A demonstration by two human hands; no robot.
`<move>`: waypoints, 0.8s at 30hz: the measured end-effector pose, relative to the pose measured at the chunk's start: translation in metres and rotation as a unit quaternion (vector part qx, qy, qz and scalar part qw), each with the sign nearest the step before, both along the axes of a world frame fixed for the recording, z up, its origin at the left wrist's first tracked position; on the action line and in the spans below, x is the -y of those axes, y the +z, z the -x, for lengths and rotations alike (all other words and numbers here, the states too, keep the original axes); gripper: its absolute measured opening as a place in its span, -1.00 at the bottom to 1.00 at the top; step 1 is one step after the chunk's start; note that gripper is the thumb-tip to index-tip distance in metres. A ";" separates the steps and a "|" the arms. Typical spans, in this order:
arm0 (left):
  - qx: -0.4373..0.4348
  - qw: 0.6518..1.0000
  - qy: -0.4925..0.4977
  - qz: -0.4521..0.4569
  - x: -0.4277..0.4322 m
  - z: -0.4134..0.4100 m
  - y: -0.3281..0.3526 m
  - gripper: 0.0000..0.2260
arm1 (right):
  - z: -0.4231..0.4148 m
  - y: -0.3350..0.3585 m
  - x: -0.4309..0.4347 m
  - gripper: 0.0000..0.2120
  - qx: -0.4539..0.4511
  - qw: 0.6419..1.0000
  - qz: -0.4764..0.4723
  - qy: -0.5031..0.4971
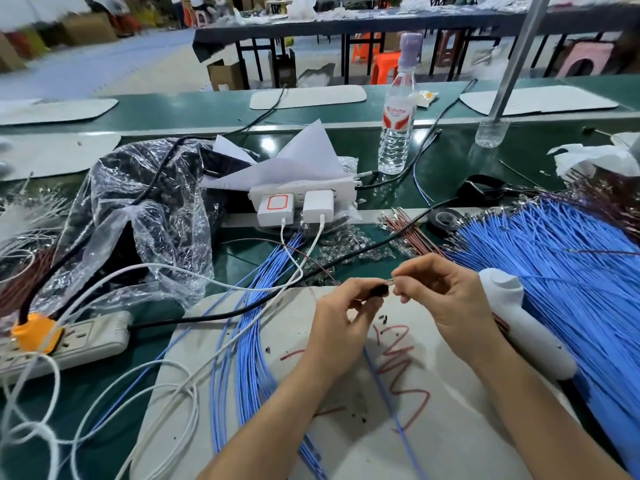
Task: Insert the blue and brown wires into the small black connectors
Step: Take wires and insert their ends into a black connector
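My left hand [341, 318] pinches a small black connector [378, 290] above the white work mat [346, 427]. My right hand [446, 292] pinches the metal terminal end of a wire [390, 283] right at the connector's opening. A single blue wire [391, 407] runs from under my hands down across the mat. A thin brown wire [311, 259] arcs away from my hands toward the upper left. A big fan of blue wires [554, 265] lies at the right, with brown wires [412, 233] beside it. Another bundle of blue wires [249, 341] crosses the mat's left side.
A white tool [523, 320] lies just right of my right hand. A power strip [79, 336] with an orange plug sits at the left, white chargers [298, 202] and crumpled plastic bags [145, 216] behind. A water bottle [396, 126] stands at the back. Black and white cables cross the table.
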State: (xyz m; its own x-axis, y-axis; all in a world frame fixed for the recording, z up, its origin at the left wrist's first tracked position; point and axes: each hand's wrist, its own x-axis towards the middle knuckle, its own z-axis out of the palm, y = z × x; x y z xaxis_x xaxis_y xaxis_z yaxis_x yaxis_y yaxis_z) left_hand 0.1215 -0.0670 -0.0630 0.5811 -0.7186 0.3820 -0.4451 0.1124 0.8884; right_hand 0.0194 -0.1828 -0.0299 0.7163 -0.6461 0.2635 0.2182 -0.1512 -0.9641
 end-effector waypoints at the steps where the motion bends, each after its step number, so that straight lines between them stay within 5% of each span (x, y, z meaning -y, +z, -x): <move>1: 0.000 1.000 -0.001 -0.002 0.000 0.000 0.000 -0.76 | -0.001 0.000 -0.001 -0.83 -0.004 1.000 0.004 0.003; 12: -0.002 0.999 -0.027 -0.023 -0.002 0.000 0.004 -0.79 | 0.003 -0.002 0.006 -0.80 -0.055 0.997 0.043 0.040; 19: -0.122 0.992 -0.036 -0.009 -0.002 0.001 0.004 -0.82 | -0.002 0.000 0.005 -0.85 -0.028 0.963 -0.259 0.068; 24: -0.165 0.984 -0.063 0.023 -0.003 0.004 0.003 -0.83 | -0.003 -0.001 0.003 -0.86 -0.031 0.944 -0.321 0.074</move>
State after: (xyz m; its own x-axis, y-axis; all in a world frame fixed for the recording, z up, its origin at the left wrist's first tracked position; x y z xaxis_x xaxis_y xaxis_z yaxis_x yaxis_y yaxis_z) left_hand 0.1171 -0.0645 -0.0605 0.5865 -0.7794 0.2203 -0.1127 0.1908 0.9751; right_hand 0.0221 -0.1857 -0.0314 0.8129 -0.5494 -0.1931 0.1314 0.4961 -0.8583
